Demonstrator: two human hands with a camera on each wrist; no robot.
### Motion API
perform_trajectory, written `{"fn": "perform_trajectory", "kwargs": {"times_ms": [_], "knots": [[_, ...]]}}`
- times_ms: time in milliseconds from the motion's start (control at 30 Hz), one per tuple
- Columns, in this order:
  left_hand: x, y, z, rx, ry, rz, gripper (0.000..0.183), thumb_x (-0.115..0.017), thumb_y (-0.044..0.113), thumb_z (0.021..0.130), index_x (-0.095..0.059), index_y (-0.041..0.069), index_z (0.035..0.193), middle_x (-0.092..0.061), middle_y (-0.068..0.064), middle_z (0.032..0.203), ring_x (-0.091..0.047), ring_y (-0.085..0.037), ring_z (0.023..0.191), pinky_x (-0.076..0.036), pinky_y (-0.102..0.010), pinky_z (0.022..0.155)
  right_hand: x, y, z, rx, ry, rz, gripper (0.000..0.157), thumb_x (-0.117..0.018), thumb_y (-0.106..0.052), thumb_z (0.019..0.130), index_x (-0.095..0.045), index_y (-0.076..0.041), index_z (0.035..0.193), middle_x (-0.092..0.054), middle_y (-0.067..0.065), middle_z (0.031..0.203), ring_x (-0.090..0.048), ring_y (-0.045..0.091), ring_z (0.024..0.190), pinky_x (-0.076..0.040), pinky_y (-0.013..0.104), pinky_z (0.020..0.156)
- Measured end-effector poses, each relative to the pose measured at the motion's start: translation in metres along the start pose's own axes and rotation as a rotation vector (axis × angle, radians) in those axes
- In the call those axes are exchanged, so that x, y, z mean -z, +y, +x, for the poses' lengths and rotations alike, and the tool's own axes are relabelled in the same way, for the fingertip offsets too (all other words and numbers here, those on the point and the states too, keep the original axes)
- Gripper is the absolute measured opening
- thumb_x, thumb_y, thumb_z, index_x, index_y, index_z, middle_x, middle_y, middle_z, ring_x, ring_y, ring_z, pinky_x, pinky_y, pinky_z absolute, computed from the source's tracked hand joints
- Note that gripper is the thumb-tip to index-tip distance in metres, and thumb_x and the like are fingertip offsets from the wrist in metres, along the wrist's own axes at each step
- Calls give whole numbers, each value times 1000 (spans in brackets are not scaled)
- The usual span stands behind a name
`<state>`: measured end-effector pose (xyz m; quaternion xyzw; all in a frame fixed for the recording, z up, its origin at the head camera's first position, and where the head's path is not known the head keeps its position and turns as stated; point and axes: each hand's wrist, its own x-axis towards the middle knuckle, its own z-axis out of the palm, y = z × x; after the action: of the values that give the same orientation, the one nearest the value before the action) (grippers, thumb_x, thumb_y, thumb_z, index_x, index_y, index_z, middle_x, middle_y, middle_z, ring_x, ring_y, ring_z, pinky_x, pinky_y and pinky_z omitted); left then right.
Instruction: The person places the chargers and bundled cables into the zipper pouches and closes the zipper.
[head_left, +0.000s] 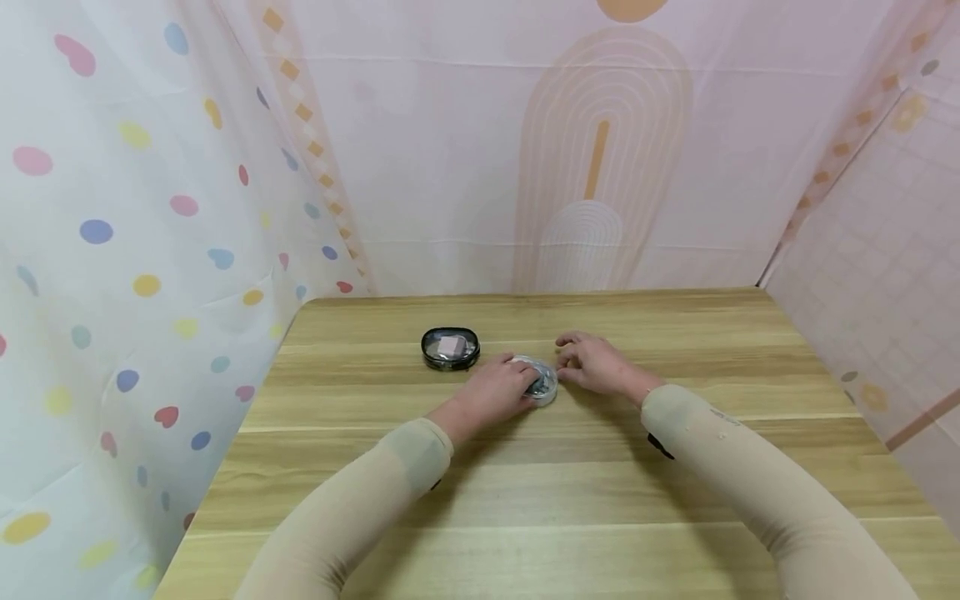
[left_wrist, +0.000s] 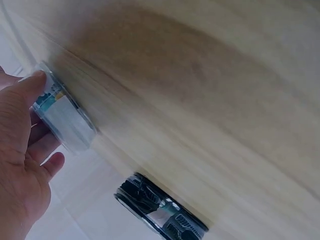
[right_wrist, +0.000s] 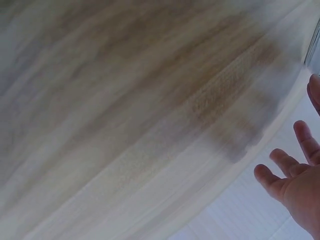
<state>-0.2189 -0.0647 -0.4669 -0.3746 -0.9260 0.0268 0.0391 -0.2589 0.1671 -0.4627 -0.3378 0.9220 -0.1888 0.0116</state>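
On the wooden table lies a low, round, clear plastic container (head_left: 550,389) with dark contents. My left hand (head_left: 491,392) holds it from the left, thumb on the near side and fingers over the far rim. A pale label and teal bits show through the clear container (left_wrist: 70,122) in the left wrist view. To its right, my right hand (head_left: 596,367) hovers with fingers spread and loosely bent, fingertips close to the rim. Nothing lies within the right hand (right_wrist: 300,185) in the right wrist view, where only a sliver of the container shows at the edge.
A small oval clear case with black trim (head_left: 450,362), a pale piece inside, sits just left of and behind the container. The wooden table (head_left: 525,517) reaches back to a patterned curtain (head_left: 450,167), with more curtains at both sides.
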Motion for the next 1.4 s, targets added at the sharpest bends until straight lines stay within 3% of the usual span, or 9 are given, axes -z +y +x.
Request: {"fn": "perform_trajectory", "kwargs": {"times_ms": [200, 567, 767, 967, 1200, 1400], "knots": [[-1, 1, -1, 38, 21, -34, 44, -71, 41, 103, -68, 11, 136, -73, -7, 138, -68, -23, 131, -43, -47, 125, 3, 3, -3, 6, -2, 13, 8, -79, -18, 97, -79, -13, 91, -66, 22, 141, -64, 44, 131, -46, 72, 112], [0, 0, -1, 50, -11, -27, 48, -69, 43, 104, -66, 13, 142, -71, -7, 142, -66, -23, 136, -40, -52, 127, 2, 6, -3, -8, -66, 104, 7, -77, -15, 99, -79, -9, 96, -68, 24, 138, -65, 43, 130, -55, 57, 109], [-4, 4, -3, 36, 24, 24, 50, -67, 46, 105, -65, 13, 143, -72, -6, 140, -67, -23, 133, -46, -49, 123, 1, 7, -1, -35, -77, 109, 7, -77, -15, 99, -80, -10, 96, -74, 20, 128, -70, 36, 121, -59, 51, 102], [-1, 11, 0, 89, 54, 15, 43, -70, 45, 103, -71, 14, 133, -76, -5, 131, -71, -22, 124, -51, -45, 116, 1, 5, 1, -50, -55, 89, 7, -77, -15, 98, -79, -11, 93, -79, 9, 111, -70, 19, 98, -60, 40, 87], [5, 20, 3, 176, 20, -14, 41, -72, 43, 101, -73, 15, 131, -76, -6, 132, -72, -26, 125, -49, -58, 118, 4, 4, 1, -42, -60, 86, 7, -77, -14, 98, -79, -11, 92, -79, 5, 102, -67, 14, 91, -58, 36, 82], [7, 23, 6, 220, -25, -16, 42, -75, 43, 99, -74, 16, 131, -76, -6, 130, -72, -26, 123, -48, -60, 118, 2, 6, 1, -51, -69, 105, 6, -77, -15, 99, -79, -12, 93, -79, 5, 104, -66, 13, 90, -57, 33, 80]]}}
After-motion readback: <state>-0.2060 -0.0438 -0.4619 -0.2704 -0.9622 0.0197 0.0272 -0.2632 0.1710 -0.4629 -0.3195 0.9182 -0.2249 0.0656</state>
